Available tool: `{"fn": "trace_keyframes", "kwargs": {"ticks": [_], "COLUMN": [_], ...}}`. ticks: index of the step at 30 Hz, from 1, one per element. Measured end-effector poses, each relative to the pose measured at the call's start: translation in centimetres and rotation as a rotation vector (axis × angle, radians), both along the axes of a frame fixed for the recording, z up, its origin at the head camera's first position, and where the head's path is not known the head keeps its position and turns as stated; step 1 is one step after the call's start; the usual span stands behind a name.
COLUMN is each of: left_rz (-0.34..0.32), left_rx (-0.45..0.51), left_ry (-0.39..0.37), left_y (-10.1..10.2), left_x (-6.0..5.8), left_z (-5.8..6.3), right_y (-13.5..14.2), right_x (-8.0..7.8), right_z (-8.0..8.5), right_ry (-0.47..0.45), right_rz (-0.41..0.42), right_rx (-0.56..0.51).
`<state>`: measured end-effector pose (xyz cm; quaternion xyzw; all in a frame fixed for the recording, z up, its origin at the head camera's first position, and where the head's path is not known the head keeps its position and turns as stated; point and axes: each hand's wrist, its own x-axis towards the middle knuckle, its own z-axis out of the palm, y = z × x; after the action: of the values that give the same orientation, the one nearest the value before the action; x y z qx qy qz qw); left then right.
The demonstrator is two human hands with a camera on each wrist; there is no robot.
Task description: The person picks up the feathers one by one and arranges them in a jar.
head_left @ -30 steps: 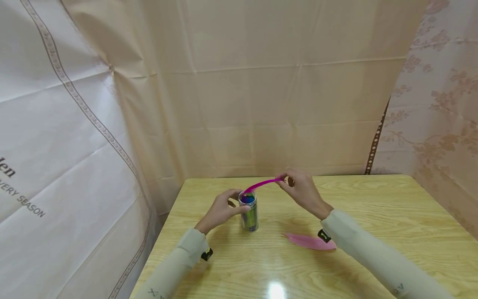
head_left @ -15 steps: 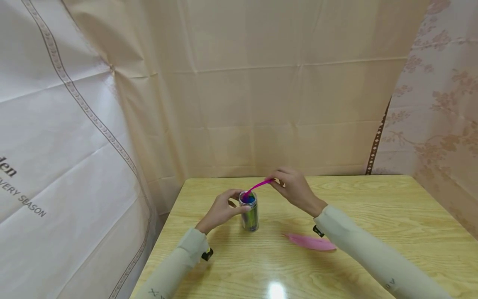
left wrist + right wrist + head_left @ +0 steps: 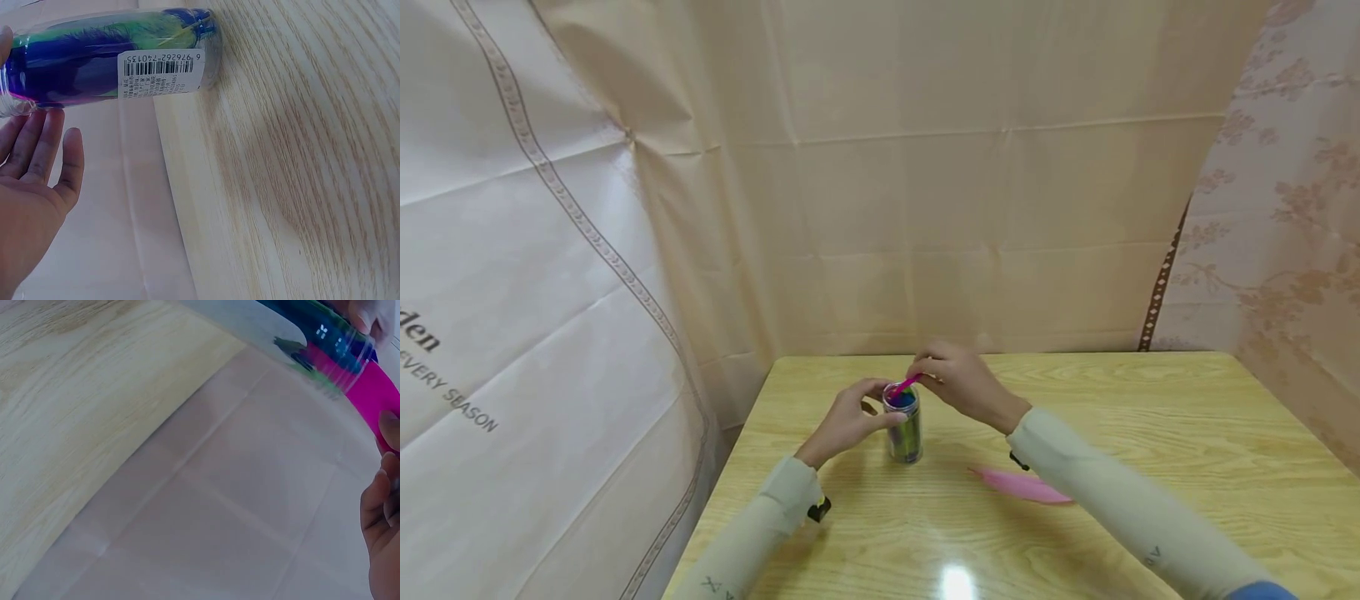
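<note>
A clear jar (image 3: 906,437) stands upright on the table, with blue, green and purple feathers inside. Its side bears a white barcode label (image 3: 159,72) in the left wrist view. My left hand (image 3: 848,421) grips the jar near its rim, thumb on one side and fingers on the other. Between thumb and fingertips, my right hand (image 3: 962,383) pinches a magenta feather (image 3: 374,394), whose lower part is inside the jar's mouth. A light pink feather (image 3: 1022,486) lies on the table below the right forearm.
The wooden table (image 3: 850,550) has its far edge close to a hanging beige cloth (image 3: 880,208). A white printed cloth (image 3: 535,333) hangs at the left, and a floral one (image 3: 1292,250) at the right.
My right hand has moved left and slightly down toward the jar, and less of the magenta feather shows above the rim. The left hand and jar stay nearly in place.
</note>
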<state>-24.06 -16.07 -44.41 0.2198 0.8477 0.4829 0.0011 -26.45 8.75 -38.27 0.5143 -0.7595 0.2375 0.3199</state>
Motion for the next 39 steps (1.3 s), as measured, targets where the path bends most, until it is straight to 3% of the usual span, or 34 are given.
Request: {"fn": "trace_keyframes", "kwargs": {"ticks": [12, 28, 39], "left_rz": [-0.015, -0.014, -0.01], "left_rx": [-0.019, -0.03, -0.015], "left_ry": [0.017, 0.037, 0.025], "left_y": [0.2, 0.3, 0.0], "left_x": [-0.2, 0.0, 0.3], "left_z": [0.2, 0.3, 0.3], "right_y": [-1.2, -2.9, -2.6], "right_x": [0.2, 0.3, 0.1], "right_z": [-0.4, -0.3, 0.0], "right_ry": [-0.079, -0.202, -0.23], "right_rz": [-0.041, -0.067, -0.086], "right_rx": [0.173, 0.326, 0.29]}}
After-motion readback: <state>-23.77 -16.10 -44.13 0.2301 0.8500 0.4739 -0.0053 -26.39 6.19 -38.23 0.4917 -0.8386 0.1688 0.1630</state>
